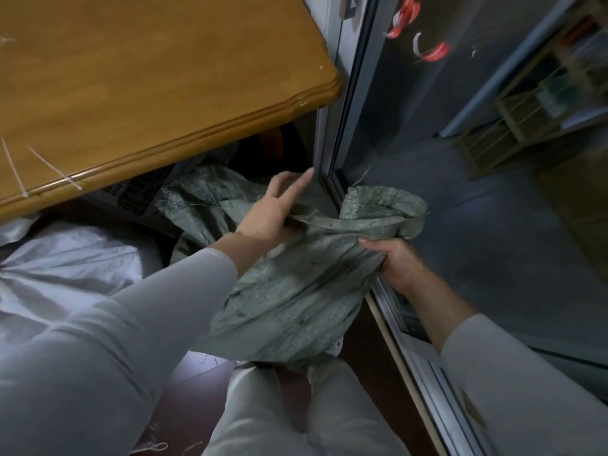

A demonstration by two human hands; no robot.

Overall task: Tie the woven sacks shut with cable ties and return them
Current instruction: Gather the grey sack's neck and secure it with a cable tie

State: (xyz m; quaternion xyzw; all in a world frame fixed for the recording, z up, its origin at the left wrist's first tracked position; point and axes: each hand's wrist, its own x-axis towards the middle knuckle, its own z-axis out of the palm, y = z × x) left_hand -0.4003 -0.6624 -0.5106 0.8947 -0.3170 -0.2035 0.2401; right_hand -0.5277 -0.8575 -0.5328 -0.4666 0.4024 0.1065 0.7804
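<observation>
My right hand (393, 258) clamped the sack (296, 291) neck to keep it bunched; my left hand (273, 209), fingers spread, gathered loose cloth.

There is 1 view, from a wide-angle camera on the person's head, looking steeply down and forward. It sits close above the person's own sleeves and legs, which fill the near edge. The wooden worktop (148, 80) lies tilted across the far left, and a glass sliding door (460, 159) runs up the right side. Straight lines bend toward the frame edges. No 2nd view shares the scene.
</observation>
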